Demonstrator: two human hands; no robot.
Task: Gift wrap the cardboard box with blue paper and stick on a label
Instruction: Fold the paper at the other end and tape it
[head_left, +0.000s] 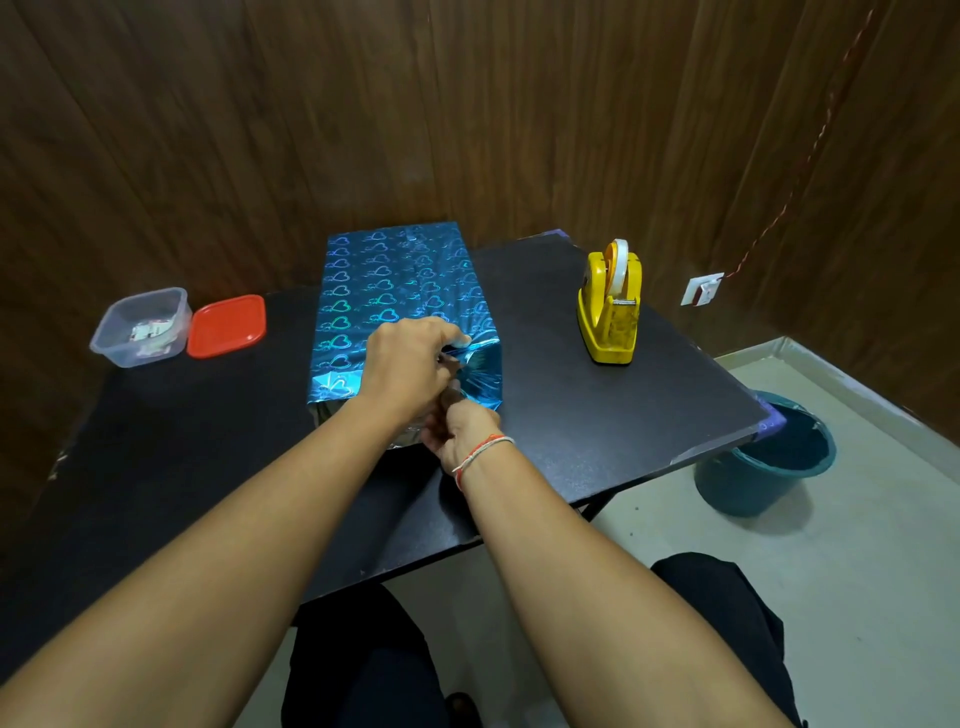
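Both hands meet mid-frame at the near end of the blue-wrapped box (395, 291), the left hand (410, 364) pinching the end flap, the right hand (457, 428) apparently gripping paper beneath, so folding is underway and tape from the yellow dispenser (609, 306), right of centre, seems next.

Both bare forearms reached forward and met near the middle. Left hand (408, 364) lay on top, palm down, fingers curled, pinching something at the fingertips. Right hand (460, 431) sat just below and touching it, fingers curled upward, thread bands round the wrist.
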